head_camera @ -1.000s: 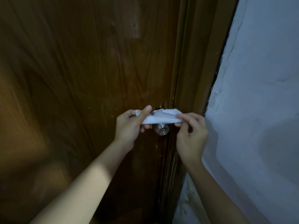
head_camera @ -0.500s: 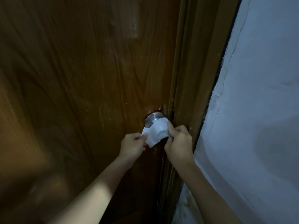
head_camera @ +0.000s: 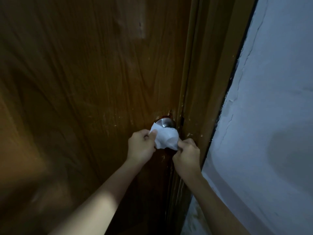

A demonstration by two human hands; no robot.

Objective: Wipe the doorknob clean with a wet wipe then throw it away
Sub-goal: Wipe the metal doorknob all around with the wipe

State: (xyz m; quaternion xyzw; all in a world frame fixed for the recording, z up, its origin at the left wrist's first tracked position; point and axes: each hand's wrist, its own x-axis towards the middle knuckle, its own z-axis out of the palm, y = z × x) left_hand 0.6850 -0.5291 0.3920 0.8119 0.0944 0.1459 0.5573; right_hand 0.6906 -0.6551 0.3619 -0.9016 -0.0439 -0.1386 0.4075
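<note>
A round silver doorknob (head_camera: 165,123) sticks out of the brown wooden door (head_camera: 94,82) near its right edge. A white wet wipe (head_camera: 166,138) is draped over the knob's front and covers most of it; only the knob's upper back part shows. My left hand (head_camera: 141,146) pinches the wipe's left edge between thumb and fingers. My right hand (head_camera: 187,154) pinches its lower right corner. Both hands sit just below the knob.
The wooden door frame (head_camera: 203,82) runs down right beside the knob. A pale blue-white wall (head_camera: 271,116) with cracks fills the right side. The light is dim.
The wipe went from stretched flat above the knob to draped over its front. Both hands dropped below the knob and moved closer together, then spread the wipe wider over it.
</note>
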